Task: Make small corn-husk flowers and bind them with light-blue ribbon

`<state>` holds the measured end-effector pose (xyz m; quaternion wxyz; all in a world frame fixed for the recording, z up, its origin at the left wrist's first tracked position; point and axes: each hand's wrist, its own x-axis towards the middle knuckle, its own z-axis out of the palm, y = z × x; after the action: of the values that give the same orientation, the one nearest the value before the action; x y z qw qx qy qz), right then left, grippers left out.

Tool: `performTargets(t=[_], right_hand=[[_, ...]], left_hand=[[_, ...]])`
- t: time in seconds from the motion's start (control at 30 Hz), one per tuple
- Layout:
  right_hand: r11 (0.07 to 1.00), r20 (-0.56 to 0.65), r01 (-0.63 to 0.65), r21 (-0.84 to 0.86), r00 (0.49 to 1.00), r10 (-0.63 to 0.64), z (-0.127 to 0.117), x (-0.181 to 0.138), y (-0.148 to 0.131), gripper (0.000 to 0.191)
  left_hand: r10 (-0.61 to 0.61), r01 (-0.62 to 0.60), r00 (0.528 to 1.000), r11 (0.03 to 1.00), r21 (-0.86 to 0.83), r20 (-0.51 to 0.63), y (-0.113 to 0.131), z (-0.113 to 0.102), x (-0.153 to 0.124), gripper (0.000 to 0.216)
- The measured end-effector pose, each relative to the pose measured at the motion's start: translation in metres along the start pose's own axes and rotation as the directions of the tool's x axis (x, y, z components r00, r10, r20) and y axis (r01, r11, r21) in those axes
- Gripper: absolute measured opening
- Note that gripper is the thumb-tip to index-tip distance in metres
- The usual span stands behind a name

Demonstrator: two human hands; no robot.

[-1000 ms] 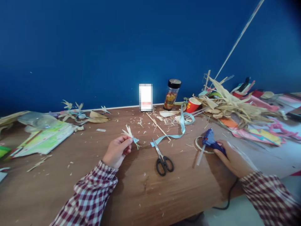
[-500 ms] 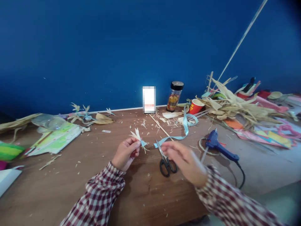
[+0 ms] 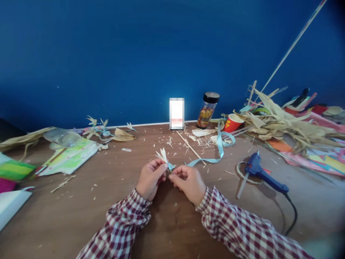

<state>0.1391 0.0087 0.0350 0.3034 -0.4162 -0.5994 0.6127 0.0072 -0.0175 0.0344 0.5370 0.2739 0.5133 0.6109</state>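
Blue wall far; L hand pinches flower, petals far-left, stem near-right w/ R hand closest, its grip unclear.

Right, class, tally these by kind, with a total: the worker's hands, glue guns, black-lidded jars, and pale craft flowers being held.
Left hand and right hand: 2
Glue gun: 1
Black-lidded jar: 1
Held pale craft flower: 1
Total: 5
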Motion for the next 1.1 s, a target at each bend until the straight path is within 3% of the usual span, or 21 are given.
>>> performTargets(t=[0.23, 0.43, 0.63, 0.73, 0.93, 1.1], right_hand=[[0.997, 0.000, 0.058, -0.044, 0.998, -0.058, 0.0003, -0.0024, -0.0004, 0.022], [0.998, -0.053, 0.051, 0.046, 0.997, -0.049, -0.0032, -0.0013, -0.0001, 0.029], [0.995, -0.039, 0.056, 0.078, 0.998, -0.053, -0.0066, 0.0022, 0.0008, 0.032], [0.997, -0.022, 0.070, 0.026, 0.997, -0.070, -0.0063, 0.0018, 0.0036, 0.029], [0.942, -0.091, 0.221, -0.254, 0.964, -0.250, -0.0046, -0.0035, 0.0023, 0.016], [0.947, -0.068, 0.231, -0.222, 0.966, -0.251, -0.0040, -0.0048, -0.0021, 0.020]], left_hand=[[0.035, -0.036, 0.999, 0.998, -0.052, -0.015, -0.0015, 0.0044, -0.0016, 0.028], [0.104, -0.103, 0.990, 0.995, 0.007, -0.100, -0.0007, 0.0040, -0.0016, 0.022], [0.133, -0.129, 0.987, 0.990, 0.054, -0.087, 0.0003, 0.0048, -0.0020, 0.020], [0.139, -0.134, 0.987, 0.989, 0.061, -0.084, 0.0000, 0.0047, -0.0025, 0.021], [0.151, -0.148, 0.987, 0.987, 0.059, -0.051, -0.0019, 0.0054, -0.0038, 0.025], [0.112, -0.112, 0.993, 0.994, 0.009, -0.047, -0.0022, 0.0069, -0.0052, 0.034]])
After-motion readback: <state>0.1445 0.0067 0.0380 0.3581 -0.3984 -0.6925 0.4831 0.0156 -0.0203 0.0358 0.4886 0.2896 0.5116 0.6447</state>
